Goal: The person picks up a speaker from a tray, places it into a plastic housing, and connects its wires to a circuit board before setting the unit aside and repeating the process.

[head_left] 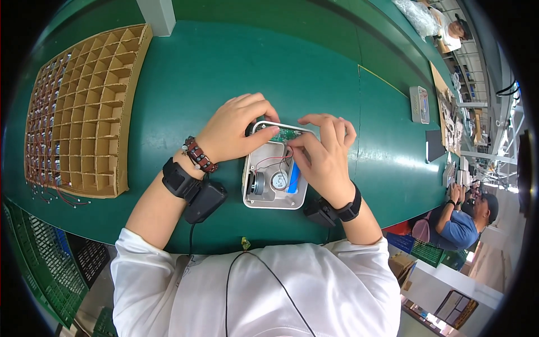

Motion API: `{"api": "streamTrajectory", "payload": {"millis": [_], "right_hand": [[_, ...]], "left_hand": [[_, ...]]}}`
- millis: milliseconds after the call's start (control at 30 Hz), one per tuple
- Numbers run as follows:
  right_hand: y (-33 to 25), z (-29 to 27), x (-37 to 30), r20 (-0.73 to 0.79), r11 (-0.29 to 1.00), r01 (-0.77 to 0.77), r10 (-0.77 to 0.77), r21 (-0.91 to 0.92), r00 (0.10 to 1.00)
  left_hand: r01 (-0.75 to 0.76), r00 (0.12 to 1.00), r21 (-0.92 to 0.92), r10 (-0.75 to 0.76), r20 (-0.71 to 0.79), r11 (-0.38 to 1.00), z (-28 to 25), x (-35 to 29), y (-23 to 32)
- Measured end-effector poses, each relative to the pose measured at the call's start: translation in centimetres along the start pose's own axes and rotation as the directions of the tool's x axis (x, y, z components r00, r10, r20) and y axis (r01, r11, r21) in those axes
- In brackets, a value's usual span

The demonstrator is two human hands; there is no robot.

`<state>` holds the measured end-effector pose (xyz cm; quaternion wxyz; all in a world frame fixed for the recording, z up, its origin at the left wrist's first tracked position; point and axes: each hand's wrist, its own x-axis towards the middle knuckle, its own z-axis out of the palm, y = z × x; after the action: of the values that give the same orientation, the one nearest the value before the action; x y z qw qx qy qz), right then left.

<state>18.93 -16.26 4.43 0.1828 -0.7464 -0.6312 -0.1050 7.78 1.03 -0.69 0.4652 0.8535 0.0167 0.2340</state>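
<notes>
A white plastic housing (268, 153) lies open on the green table in front of me. At its far end sits a green circuit board (287, 135). Inside are a round black-and-silver speaker (256, 183), a silver disc-shaped part (279, 180) and a blue battery-like block (293, 183). My left hand (238, 126) is closed on the housing's far left corner, its thumb pressing by the board. My right hand (325, 149) pinches at the board's near right edge, where red and black wires (284, 156) run up to the fingertips. The very tips hide the wire ends.
A cardboard divider box (90, 112) stands at the left, several cells holding wired parts. Green crates (42, 261) are below the table's left edge. Far right are a small pale tray (419, 105), a dark flat piece (434, 146) and a seated co-worker (457, 222).
</notes>
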Motion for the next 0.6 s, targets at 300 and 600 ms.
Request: {"api": "streamTrajectory", "payload": {"millis": [300, 600], "right_hand": [[-0.55, -0.10, 0.18, 0.031, 0.998, -0.060, 0.061, -0.018, 0.998], [-0.44, -0.32, 0.58, 0.097, 0.999, -0.045, 0.044, 0.008, 0.994]], "left_hand": [[0.009, 1.000, -0.006, -0.009, 0.002, 1.000, 0.05, -0.29, 0.15], [0.022, 1.000, -0.010, -0.022, 0.017, 1.000, -0.05, -0.12, 0.09]]}}
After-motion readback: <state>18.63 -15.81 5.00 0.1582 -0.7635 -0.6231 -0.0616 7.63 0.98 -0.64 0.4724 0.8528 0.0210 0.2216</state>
